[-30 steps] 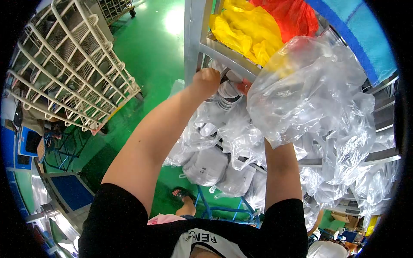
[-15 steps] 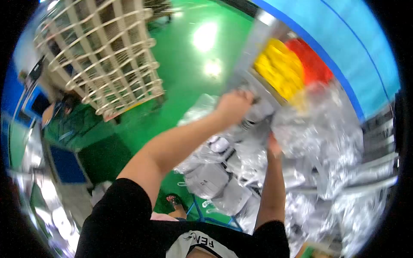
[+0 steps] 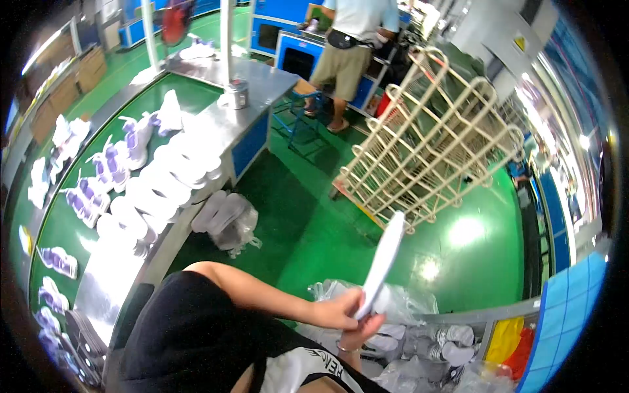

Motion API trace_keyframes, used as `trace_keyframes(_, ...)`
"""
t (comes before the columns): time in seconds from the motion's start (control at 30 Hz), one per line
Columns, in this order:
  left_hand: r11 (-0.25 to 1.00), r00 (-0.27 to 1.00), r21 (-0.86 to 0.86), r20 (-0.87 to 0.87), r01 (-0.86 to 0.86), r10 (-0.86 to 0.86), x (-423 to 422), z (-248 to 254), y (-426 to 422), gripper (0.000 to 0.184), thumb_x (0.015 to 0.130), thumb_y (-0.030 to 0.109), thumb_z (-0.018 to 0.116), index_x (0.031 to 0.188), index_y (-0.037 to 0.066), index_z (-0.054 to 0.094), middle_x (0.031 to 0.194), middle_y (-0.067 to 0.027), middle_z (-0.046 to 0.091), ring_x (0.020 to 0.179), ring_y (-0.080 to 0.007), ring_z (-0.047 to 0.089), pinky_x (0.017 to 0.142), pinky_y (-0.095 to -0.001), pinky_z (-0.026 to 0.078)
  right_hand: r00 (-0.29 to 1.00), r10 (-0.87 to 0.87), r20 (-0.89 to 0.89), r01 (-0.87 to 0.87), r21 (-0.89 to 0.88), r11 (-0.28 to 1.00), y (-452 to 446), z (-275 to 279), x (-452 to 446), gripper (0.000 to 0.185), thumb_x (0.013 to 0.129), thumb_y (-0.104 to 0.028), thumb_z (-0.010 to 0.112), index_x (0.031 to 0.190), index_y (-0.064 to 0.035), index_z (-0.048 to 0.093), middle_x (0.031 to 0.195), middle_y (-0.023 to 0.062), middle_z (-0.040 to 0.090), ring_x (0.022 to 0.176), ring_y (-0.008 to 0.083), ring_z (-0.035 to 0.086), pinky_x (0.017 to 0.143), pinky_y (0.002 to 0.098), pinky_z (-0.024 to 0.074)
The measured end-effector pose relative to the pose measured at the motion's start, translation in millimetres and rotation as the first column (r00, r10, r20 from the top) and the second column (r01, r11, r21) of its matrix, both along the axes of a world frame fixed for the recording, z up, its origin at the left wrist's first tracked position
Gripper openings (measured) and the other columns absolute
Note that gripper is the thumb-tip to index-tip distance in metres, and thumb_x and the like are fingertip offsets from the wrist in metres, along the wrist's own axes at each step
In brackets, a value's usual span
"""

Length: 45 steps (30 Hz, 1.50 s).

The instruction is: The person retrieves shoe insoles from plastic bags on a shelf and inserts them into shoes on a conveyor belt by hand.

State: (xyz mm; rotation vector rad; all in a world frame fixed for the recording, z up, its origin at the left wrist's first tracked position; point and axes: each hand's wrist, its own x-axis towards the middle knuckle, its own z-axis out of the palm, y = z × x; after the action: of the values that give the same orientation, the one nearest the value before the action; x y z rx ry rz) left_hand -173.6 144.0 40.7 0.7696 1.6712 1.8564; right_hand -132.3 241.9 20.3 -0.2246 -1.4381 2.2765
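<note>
A long white insole [image 3: 383, 262], seen nearly edge-on, points up and away from my body; whether it is one piece or several pressed together I cannot tell. My left hand [image 3: 339, 310] is closed around its lower end. Right below, my right hand [image 3: 362, 331] has its fingers against the same end, with a band on the wrist. Under and beside the hands lie clear plastic bags [image 3: 413, 300] and loose white-grey insoles [image 3: 383, 342] in a metal bin.
To the left, a conveyor [image 3: 196, 98] carries white-and-purple shoes [image 3: 111, 164], with stacked white soles [image 3: 157, 190] along its metal edge. A beige rack cart [image 3: 426, 144] stands ahead. Another person [image 3: 347, 52] stands beyond a blue stool [image 3: 301, 108]. Yellow bags [image 3: 504, 339] lie right.
My view has swung left, from the bin to the conveyor. My hands, earlier apart among the plastic bags, are now together on the raised white insole.
</note>
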Motion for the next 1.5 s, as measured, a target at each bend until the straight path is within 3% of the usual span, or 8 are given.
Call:
trace_keyframes(0.13,0.878,0.883,0.128,-0.027,-0.461,0.468,8,-2,-114,0.058,0.060,-0.003,0.050,0.109,0.006,0.020,0.093,-0.0075,0.038,0.091,-0.0170,0.039,0.079,-0.0300,0.036,0.984,0.176,0.038,-0.148,0.730,0.667,-87,25,-23,0.027,0.082,-0.012,0.046,0.103,0.0047,0.041,0.095,0.0107,0.050,0.082,0.0180,0.049,0.071,0.0302,0.0412)
trace_keyframes(0.33,0.578,0.578,0.016,-0.023,-0.816,0.816,105,3,-329,0.067,0.059,-0.001,0.041,0.124,0.004,0.026,0.116,-0.0103,0.036,0.112,-0.0195,0.031,0.096,-0.0276,0.019,0.874,0.486,0.004,-0.442,0.425,0.790,-258,27,-27,0.028,0.087,-0.009,0.036,0.111,0.0052,0.033,0.104,0.0133,0.046,0.093,0.0194,0.049,0.080,0.0324,0.0448)
trace_keyframes(0.6,-0.106,-0.058,-0.164,-0.274,-0.981,0.960,266,-29,-509,0.064,0.061,0.003,0.041,0.123,0.006,0.030,0.114,-0.0186,0.032,0.107,-0.0306,0.032,0.094,-0.0343,0.023,0.558,0.753,-0.349,-0.105,0.870,0.481,-489,8,-16,0.030,0.077,0.007,0.042,0.107,0.0028,0.039,0.111,0.0186,0.047,0.106,0.0328,0.044,0.087,0.0357,0.0372)
trace_keyframes(0.87,0.009,0.204,-0.468,-0.368,-0.884,0.907,237,-82,-549,0.072,0.065,0.024,0.062,0.124,0.001,0.027,0.117,-0.0293,0.026,0.105,-0.0412,0.037,0.089,-0.0390,0.033,0.507,0.791,0.342,0.202,0.845,-0.494,-497,-34,-34,0.030,0.062,0.007,0.043,0.089,-0.0030,0.053,0.105,0.0143,0.050,0.104,0.0290,0.044,0.084,0.0353,0.0369)
trace_keyframes(1.07,0.412,0.437,-0.313,-0.010,-0.856,0.900,231,-82,-553,0.066,0.070,0.026,0.060,0.120,-0.004,0.029,0.120,-0.0282,0.025,0.108,-0.0408,0.034,0.090,-0.0369,0.033,0.507,0.686,0.523,-0.624,0.771,-0.127,-564,-3,3,0.016,0.074,-0.006,0.048,0.089,-0.0007,0.052,0.087,0.0161,0.056,0.077,0.0321,0.053,0.069,0.0389,0.0417)
trace_keyframes(1.13,0.425,0.461,-0.290,-0.069,-0.858,0.885,234,-77,-565,0.058,0.072,0.024,0.057,0.118,-0.002,0.034,0.116,-0.0241,0.035,0.105,-0.0347,0.040,0.088,-0.0367,0.035,0.645,0.561,0.518,-0.259,0.840,-0.477,-602,-13,24,0.044,0.071,-0.033,0.058,0.097,0.0004,0.046,0.089,0.0179,0.055,0.080,0.0334,0.053,0.067,0.0417,0.0423)
trace_keyframes(1.37,-0.558,-0.488,-0.196,-0.313,-0.806,0.815,257,-102,-712,0.035,0.073,0.015,0.058,0.103,-0.001,0.046,0.091,-0.0122,0.051,0.084,-0.0201,0.048,0.074,-0.0301,0.039,0.694,0.438,0.571,-0.366,0.805,-0.467,-621,-28,40,0.064,0.058,-0.039,0.068,0.102,0.0011,0.043,0.096,0.0194,0.051,0.089,0.0339,0.049,0.074,0.0403,0.0405)
trace_keyframes(1.5,-0.683,-0.411,-0.249,-0.643,-0.686,0.647,235,-104,-802,0.065,0.067,0.030,0.063,0.116,-0.001,0.035,0.111,-0.0186,0.044,0.104,-0.0340,0.039,0.087,-0.0392,0.033,0.719,0.474,0.509,-0.387,0.859,-0.334,-600,-32,29,0.053,0.060,-0.028,0.067,0.098,0.0001,0.045,0.100,0.0172,0.047,0.090,0.0310,0.047,0.076,0.0375,0.0388)
